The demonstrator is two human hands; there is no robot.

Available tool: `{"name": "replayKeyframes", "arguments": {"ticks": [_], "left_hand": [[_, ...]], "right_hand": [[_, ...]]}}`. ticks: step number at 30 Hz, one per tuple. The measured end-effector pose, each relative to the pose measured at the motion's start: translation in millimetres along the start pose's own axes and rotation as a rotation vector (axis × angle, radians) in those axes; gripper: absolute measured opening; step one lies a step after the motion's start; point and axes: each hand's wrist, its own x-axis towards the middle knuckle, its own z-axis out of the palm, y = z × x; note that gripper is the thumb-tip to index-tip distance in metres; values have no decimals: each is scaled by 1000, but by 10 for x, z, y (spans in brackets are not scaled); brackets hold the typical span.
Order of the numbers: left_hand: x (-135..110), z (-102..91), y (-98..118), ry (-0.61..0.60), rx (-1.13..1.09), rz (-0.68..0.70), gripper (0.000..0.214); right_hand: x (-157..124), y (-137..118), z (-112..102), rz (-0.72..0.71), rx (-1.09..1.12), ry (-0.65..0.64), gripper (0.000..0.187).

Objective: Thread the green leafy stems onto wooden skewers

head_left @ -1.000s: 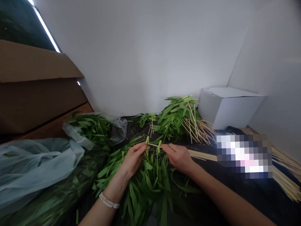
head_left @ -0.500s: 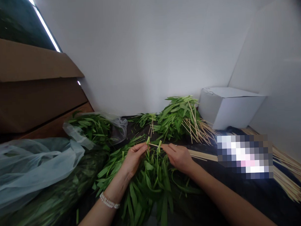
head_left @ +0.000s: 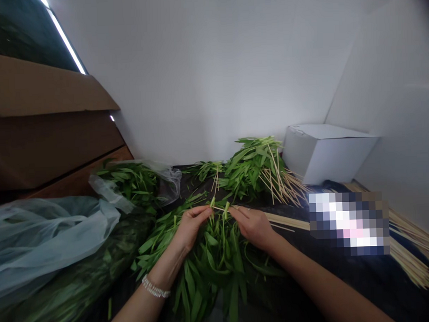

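My left hand (head_left: 189,226) pinches the cut top of a green leafy stem (head_left: 211,205) at the centre of the dark table. My right hand (head_left: 251,225) pinches a thin bamboo skewer (head_left: 220,209) that runs across to the left hand, with a second stem end on it. Long green leaves (head_left: 218,259) hang down from the skewer between my wrists. A beaded bracelet sits on my left wrist.
A heap of skewered greens (head_left: 257,169) lies behind my hands. Loose bamboo skewers (head_left: 411,262) spread along the right. A white box (head_left: 327,152) stands at the back right. Plastic bags of greens (head_left: 51,237) and brown cardboard (head_left: 47,124) fill the left.
Both hands have dropped slightly and moved a little closer together along the skewer; the stem ends sit nearer each other.
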Motion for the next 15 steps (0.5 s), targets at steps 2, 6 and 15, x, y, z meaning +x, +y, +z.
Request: {"name": "replayKeyframes", "arguments": {"ticks": [2,6,15], "left_hand": [[-8,5,-2,-21,-6,-14,27],[-31,17,-14,-60,0,-21,24],[-71,74,-97,-162,102,-14,22]], "right_hand": [[-4,-3,6,-2,7,1,34],[5,-26,7,-9,5,20,34],[37,-71,-17,-69,-46,25,27]]}}
